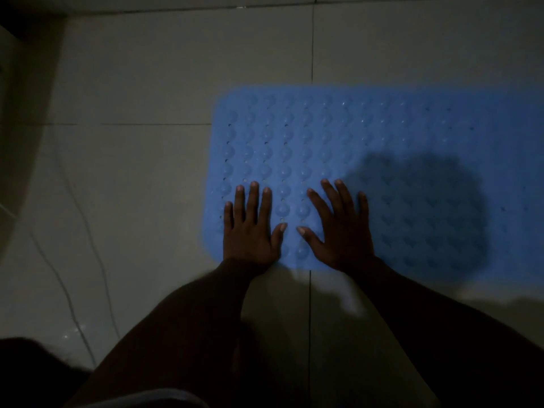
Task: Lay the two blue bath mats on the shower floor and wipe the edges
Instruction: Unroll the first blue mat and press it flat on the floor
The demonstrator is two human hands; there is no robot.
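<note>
A blue bath mat (pixel 368 160) with rows of raised bubbles lies flat on the pale tiled floor (pixel 147 113), running off the right side of the view. Both hands rest palm-down with fingers spread near its front left corner, the left hand (pixel 250 228) beside the right hand (pixel 341 231), gripping nothing. A round shadow darkens the mat right of the hands, and a thin pale cord (pixel 73 207) trails across the tiles well to the left.
</note>
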